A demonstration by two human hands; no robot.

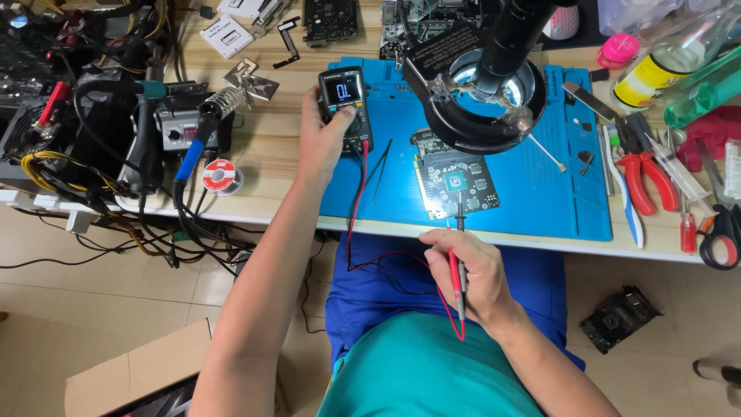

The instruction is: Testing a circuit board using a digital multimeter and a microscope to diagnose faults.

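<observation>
The left hand (324, 131) is wrapped around a dark handheld multimeter (344, 96) that rests at the left end of a blue work mat (556, 193) on the desk (270, 154), thumb pressed near its dial; its lit screen faces up; red and black leads (356, 224) run from its lower edge, droop over the desk front and loop across the lap. The right hand (475, 278) is closed around both test probes (459, 266), held together like pens in front of the desk edge; their tips point up toward a small green circuit board (455, 181) with a central chip, lying on the mat just beyond; whether a tip touches the board cannot be told.

A black ring-shaped magnifier lamp (482, 96) on a thick arm hangs over the mat, covering part of the board's upper edge and the mat behind it; black tweezers (382, 166) lie between multimeter and board. To the left stand a soldering station (177, 127), a blue-handled iron (197, 139) in its coil holder and a reel of solder (220, 176), with tangled cables (69, 170) beyond. To the right lie red-handled pliers (648, 177), scissors (722, 235), a screwdriver (687, 232) and a bottle with a yellow label (656, 73). A cardboard box (131, 371) sits on the floor below.
</observation>
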